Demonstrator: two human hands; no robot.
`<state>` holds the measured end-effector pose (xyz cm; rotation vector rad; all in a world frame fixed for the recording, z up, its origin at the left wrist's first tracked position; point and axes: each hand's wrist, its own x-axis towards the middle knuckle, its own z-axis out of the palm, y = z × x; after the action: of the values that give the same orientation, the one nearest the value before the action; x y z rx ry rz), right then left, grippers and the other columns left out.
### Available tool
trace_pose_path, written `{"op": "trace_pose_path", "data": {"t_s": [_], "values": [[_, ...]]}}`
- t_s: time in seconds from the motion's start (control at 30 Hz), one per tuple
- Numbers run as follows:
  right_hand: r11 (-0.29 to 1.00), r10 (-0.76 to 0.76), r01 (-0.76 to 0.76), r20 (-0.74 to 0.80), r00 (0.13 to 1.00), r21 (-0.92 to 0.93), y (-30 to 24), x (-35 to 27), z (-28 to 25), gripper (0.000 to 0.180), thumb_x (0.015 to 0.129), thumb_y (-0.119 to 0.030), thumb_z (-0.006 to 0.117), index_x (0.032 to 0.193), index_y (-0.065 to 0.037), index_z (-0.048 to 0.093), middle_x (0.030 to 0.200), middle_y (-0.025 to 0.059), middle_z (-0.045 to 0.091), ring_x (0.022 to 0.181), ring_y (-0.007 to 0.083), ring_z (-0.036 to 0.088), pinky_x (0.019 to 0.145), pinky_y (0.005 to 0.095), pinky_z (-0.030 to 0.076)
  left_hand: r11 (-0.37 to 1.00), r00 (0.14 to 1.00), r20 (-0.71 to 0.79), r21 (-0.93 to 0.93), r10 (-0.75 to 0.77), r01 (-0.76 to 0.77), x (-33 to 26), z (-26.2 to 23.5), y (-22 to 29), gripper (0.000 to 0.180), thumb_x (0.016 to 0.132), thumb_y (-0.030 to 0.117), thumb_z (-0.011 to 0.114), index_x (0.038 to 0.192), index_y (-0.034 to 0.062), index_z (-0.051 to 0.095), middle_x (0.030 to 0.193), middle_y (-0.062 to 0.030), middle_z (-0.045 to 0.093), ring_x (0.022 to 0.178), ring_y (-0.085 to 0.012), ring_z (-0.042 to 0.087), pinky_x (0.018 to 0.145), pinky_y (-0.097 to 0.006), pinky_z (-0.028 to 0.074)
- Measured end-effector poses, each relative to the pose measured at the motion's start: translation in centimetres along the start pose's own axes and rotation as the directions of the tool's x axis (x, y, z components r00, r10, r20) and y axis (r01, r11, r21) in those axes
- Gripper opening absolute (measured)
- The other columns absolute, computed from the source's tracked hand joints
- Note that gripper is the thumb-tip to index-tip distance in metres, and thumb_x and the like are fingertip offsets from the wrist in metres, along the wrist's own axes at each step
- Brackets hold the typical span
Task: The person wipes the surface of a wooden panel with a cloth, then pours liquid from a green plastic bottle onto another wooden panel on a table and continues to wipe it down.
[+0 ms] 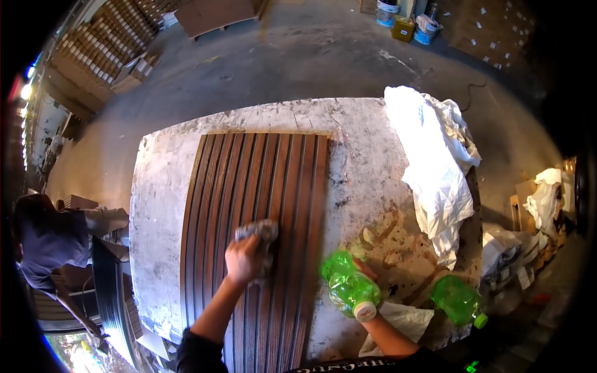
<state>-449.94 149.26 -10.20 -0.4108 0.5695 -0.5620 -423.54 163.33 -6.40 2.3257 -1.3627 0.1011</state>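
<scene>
item: grooved wooden panel (255, 211), dark brown, long ribs running away from the person, lying flat on a stained, pale-crusted worktable (161, 205). all places below are given relative to this panel.

left hand (244, 260): on the panel's near half, about midway across its width, fingers clenched around a grey rag (261, 235) that is pressed onto the ribs. the rag bunches out just beyond the knuckles, toward the panel's far end. the forearm, in a dark sleeve, lies over the panel's near end.

right hand (365, 273): just off the panel's right edge, near its near end, grasping a green plastic bottle (348, 287). the bottle is tilted, its whitish cap pointing toward the person; the fingers are mostly hidden behind it, only some showing at the far side.

second green plastic bottle (459, 301): further right of the panel, well apart from it, on the table's right near corner, green cap toward the person, held by no one.

white paper sheet (404, 320): right of the panel's near end, between the two bottles, partly under the right forearm.

white cloth heap (435, 161): right of the panel, draped along the table's right edge, well apart from the ribs.

another person (46, 242): left of the panel, beyond the table's left edge, in a dark top, bent over.

stacked boxes (102, 46): far left beyond the panel's far end, on the concrete floor.

pails and a yellow can (403, 28): beyond the panel's far end, to the right.
</scene>
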Motion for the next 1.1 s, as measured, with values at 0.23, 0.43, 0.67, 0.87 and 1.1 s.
{"op": "trace_pose_path", "data": {"t_s": [0.23,0.43,0.67,0.87,1.1], "values": [[0.868,0.258,-0.372,0.34,0.904,0.33,-2.9,0.3,2.9,0.033,0.095,-0.017,0.05,0.125,-0.003,0.049,0.108,0.0109,0.06,0.094,0.0215,0.063,0.077,0.0349,0.058,0.966,0.974,-0.137,0.162,-0.179,0.2,22.7,6.9,-5.3,0.018,0.08,0.019,0.055,0.097,0.0157,0.059,0.072,-0.0165,0.066,0.067,-0.0351,0.065,0.057,-0.045,0.052],[0.966,-0.08,0.07,-0.03,0.996,-0.25,0.3,-0.2,-1.9,0.035,0.092,-0.019,0.055,0.124,-0.006,0.049,0.111,0.0115,0.059,0.097,0.0215,0.061,0.082,0.0356,0.055,0.972,0.987,0.009,0.177,-0.161,0.157,14.7,5.3,-2.3,0.031,0.08,0.025,0.059,0.109,0.0148,0.055,0.07,-0.0159,0.066,0.063,-0.0337,0.066,0.055,-0.044,0.052],[0.916,0.202,-0.15,0.105,0.974,-0.373,5.4,4.7,-11.2,0.06,0.077,-0.007,0.072,0.128,-0.007,0.041,0.124,0.0115,0.049,0.107,0.0205,0.055,0.088,0.0359,0.051,0.968,0.995,0.099,0.251,-0.029,0.003,5.1,0.3,-0.6,0.021,0.083,0.023,0.057,0.102,0.0134,0.058,0.076,-0.0128,0.066,0.067,-0.0286,0.067,0.059,-0.041,0.053],[0.731,0.006,0.072,0.113,0.994,-0.679,2.9,1.2,-9.0,0.06,0.074,-0.016,0.073,0.125,-0.006,0.044,0.119,0.0126,0.052,0.105,0.0243,0.056,0.087,0.0376,0.05,0.946,0.975,0.024,0.247,-0.222,0.21,22.6,5.8,-3.6,0.03,0.083,0.018,0.046,0.111,0.0175,0.057,0.082,-0.0184,0.067,0.075,-0.0373,0.066,0.066,-0.048,0.052],[0.16,-0.264,0.376,0.328,0.907,-0.912,2.5,-0.1,-10.0,0.063,0.069,-0.027,0.075,0.122,-0.005,0.048,0.115,0.014,0.056,0.103,0.0289,0.057,0.087,0.0396,0.048,0.962,0.977,-0.073,0.172,-0.202,0.212,13.2,5.0,-1.2,0.012,0.081,0.017,0.052,0.092,0.0124,0.055,0.07,-0.0148,0.065,0.066,-0.034,0.065,0.06,-0.043,0.05]]}}
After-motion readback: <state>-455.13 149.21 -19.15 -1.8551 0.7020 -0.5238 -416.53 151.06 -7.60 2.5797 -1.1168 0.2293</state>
